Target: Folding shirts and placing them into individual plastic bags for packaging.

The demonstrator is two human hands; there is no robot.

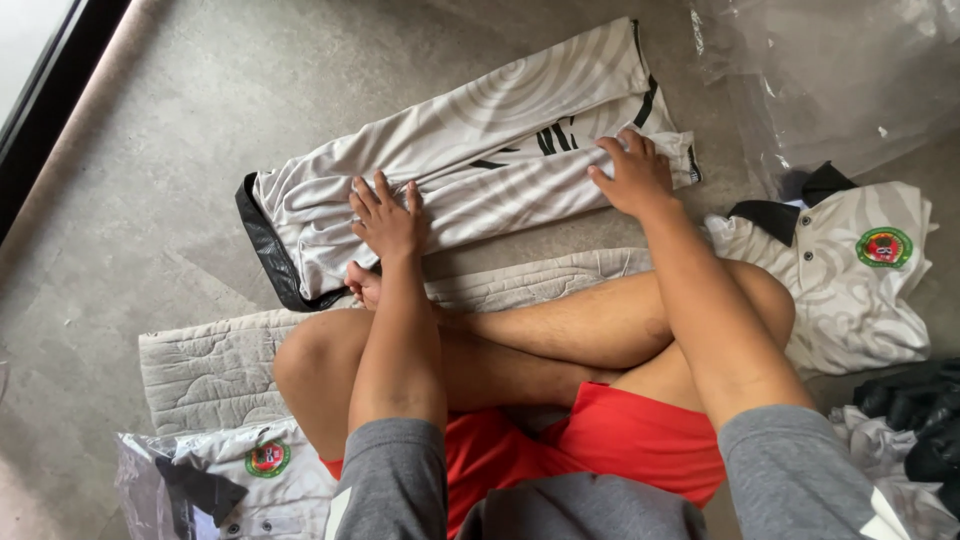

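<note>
Shirt (480, 140), pale grey with a swirl pattern and black trim, lies folded into a long strip on the grey floor (150, 150), slanting from lower left up to upper right, just ahead of the person's crossed legs (560, 330).

At the far left, a dark window frame (45, 95) runs along the floor's edge. Lower left, a bagged shirt (235, 470) with a round green and red badge lies beside the knee, partly on a quilted mat (215, 365) that reaches under the legs.

Left hand (388, 220) rests flat on the shirt's lower left part, near the black hem; fingers spread, palm down, pressing and not gripping. A bare foot (362, 285) shows just below that hand, at the shirt's edge.

Right hand (635, 175) lies flat on the shirt's right part, close to the sleeve end with its black edging; fingers extended, open, holding nothing. Both forearms come from grey sleeves (790, 465), and red shorts (610, 435) show between the thighs.

Right of the legs, a second shirt (860, 270) of the same pattern with a black collar and round badge lies loose on the floor. Above it sits clear plastic (830, 80). At the lower right edge is a dark heap (925, 415), too dim to identify.
</note>
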